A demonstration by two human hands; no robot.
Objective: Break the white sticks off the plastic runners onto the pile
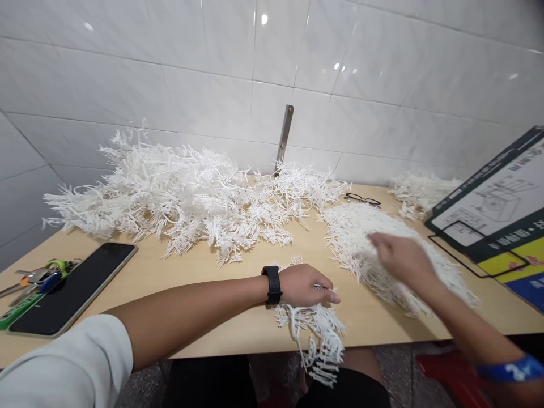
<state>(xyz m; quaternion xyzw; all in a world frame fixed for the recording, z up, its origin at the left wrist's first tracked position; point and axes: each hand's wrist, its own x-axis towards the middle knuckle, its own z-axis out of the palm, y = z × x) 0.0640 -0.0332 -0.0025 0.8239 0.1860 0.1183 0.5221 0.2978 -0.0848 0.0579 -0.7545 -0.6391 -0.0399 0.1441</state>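
My left hand [304,285], with a black watch on its wrist, is closed around a bunch of white branched plastic pieces [325,334]. The bunch hangs past the table's front edge. My right hand [399,258] is over a flat heap of similar white pieces [361,226], its fingers drawn together and slightly blurred; whether anything is between them cannot be made out. A larger, tangled pile of white branched pieces [191,192] spreads over the back left of the table.
Eyeglasses [362,199] lie behind the flat heap. A phone [74,289] and keys [40,277] are at the left. On the right, a printed box [493,198] leans near another white pile [420,190]. A metal bracket [284,136] stands against the tiled wall.
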